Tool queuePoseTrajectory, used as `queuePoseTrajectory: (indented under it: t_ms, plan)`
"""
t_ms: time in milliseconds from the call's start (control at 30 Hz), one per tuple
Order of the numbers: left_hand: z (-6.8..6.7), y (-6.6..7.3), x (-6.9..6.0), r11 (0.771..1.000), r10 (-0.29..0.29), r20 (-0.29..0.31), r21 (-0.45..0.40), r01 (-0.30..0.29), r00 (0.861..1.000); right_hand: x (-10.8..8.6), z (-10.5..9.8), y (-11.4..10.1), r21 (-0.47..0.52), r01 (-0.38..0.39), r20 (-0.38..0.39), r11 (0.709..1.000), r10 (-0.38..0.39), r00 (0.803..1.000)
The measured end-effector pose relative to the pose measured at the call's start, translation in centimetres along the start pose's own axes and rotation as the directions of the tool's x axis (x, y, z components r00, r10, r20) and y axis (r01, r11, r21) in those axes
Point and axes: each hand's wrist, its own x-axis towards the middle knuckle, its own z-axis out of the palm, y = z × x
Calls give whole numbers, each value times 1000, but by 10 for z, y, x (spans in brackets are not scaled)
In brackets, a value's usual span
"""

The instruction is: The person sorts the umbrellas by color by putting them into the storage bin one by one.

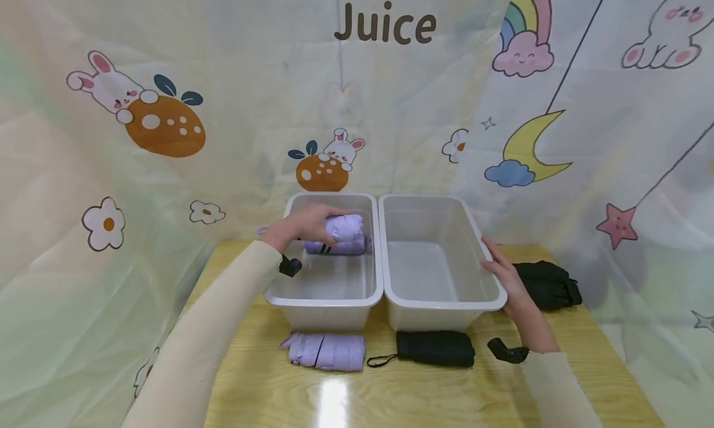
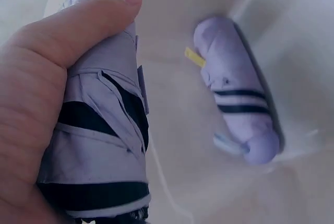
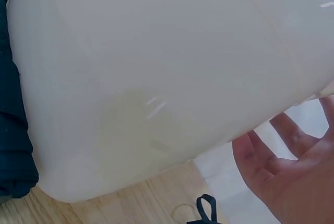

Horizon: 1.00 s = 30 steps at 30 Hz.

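In the head view my left hand (image 1: 307, 223) is over the left bin (image 1: 323, 302), gripping a folded lilac umbrella (image 1: 344, 228). The left wrist view shows the thumb lying across this umbrella's dark-striped cover (image 2: 104, 145). Below it, a second lilac umbrella (image 2: 235, 83) with two dark stripes lies on the bin floor. My right hand (image 1: 510, 282) rests at the right rim of the right bin (image 1: 446, 305), fingers fairly straight. In the right wrist view its fingers (image 3: 255, 156) touch the bin's edge; some fingertips are hidden.
A lilac umbrella (image 1: 329, 352) and a black umbrella (image 1: 435, 349) with a wrist loop lie in front of the bins. Another black umbrella (image 1: 546, 285) lies right of the right bin. Printed cloth (image 1: 251, 106) hangs behind the wooden table (image 1: 268, 391).
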Motion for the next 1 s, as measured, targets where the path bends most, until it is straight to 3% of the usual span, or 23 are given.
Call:
queuePoseTrajectory:
  t_ms: [133,300,467,600,700,867,1000]
  plan:
    - [7,5,9,999,14,14,31,-14,1000,1,0,-1,7,18,-6,1000,-18,1000]
    - [24,3,14,997,0,79,73,-6,997,1,2,1,7,-5,-1,1000,5,1000]
    - [41,0,19,999,16,109,25,-19,994,-1,1,2,2,-14,-8,1000,14,1000]
    - [53,-5,25,1000,-5,129,5,4,992,-2,0,0,-4,-10,-10,1000,10,1000]
    - [61,-9,29,999,-25,139,35,21,990,-2,1,1,-4,-3,-2,1000,3,1000]
    - [69,-14,33,998,-44,134,41,38,990,-1,1,2,6,-5,-5,1000,5,1000]
    - [74,-19,36,996,-87,135,9,87,987,-1,0,0,8,-5,-9,1000,5,1000]
